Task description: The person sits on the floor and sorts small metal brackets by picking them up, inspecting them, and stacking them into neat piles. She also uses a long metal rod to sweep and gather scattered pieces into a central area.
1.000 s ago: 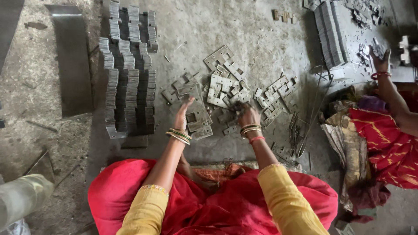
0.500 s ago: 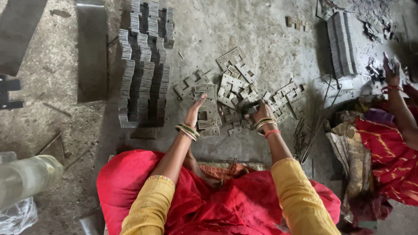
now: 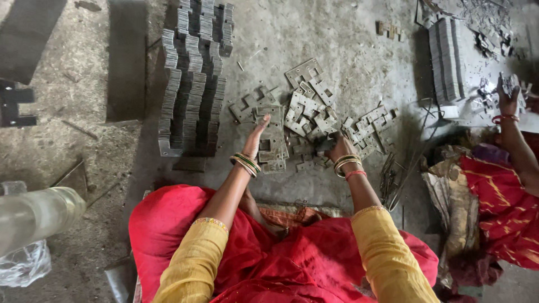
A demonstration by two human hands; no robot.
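Rough grey concrete floor point(image 3: 348, 33), dusty and pitted, carries everything. Person sits on it in red cloth and yellow sleeves, both arms stretched forward.

Biggest item: stacked rows of flat metal plates point(image 3: 193, 84) toward the floor's far-left side, set on edge in tight ribbed columns, dull grey steel. A second, smaller block of stacked plates point(image 3: 446, 59) sits near the far-right corner, beside scattered metal scrap.

Dark flat sheet point(image 3: 126, 59) lies left of the big stack, matte, rectangular.

Centre of floor: loose pile of stamped plates point(image 3: 314, 112), thin, notched, with square cut-outs, lying flat and overlapping at random angles. Smaller cluster of the same plates point(image 3: 370, 126) just right of it.

Left hand point(image 3: 257, 137): open, fingers straight and together, edge-on against a short neat stack of plates point(image 3: 274, 143) at the near side of the pile. Touching, not gripping anything.

Right hand point(image 3: 338, 147): fingers curled down into the plates at the pile's near-right edge. Closed around something dark, cannot tell exactly which piece. Bangles on both wrists.

Bundle of thin wire rods point(image 3: 393, 179) lies right of the right hand, near the cloth.

Another person's hand point(image 3: 508, 95) at the right edge rests on scrap; red patterned garment below it.

Clear plastic bottle point(image 3: 33, 216) at the near-left edge, blurred.
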